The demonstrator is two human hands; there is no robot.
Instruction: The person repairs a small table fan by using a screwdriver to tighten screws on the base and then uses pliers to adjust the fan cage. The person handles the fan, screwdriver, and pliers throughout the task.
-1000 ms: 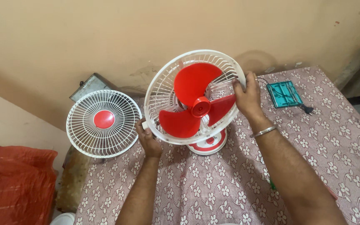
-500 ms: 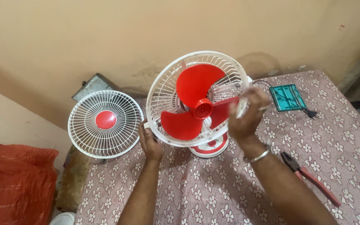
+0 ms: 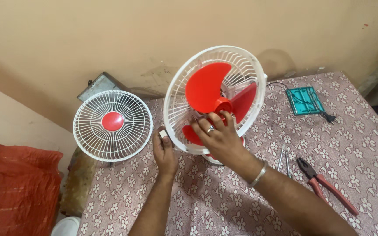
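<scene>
Two hands work at one table fan [image 3: 215,102] standing on the floral tablecloth [image 3: 364,140]. The left hand [image 3: 165,150] pinches the rim of its white rear guard; the right hand [image 3: 219,135], fingers spread, rests on the red blades, three in number, near the hub. One pair of red-handled pliers [image 3: 327,185] lies to the right. Farther off: one detached front grille [image 3: 112,125], one teal case [image 3: 305,100].
</scene>
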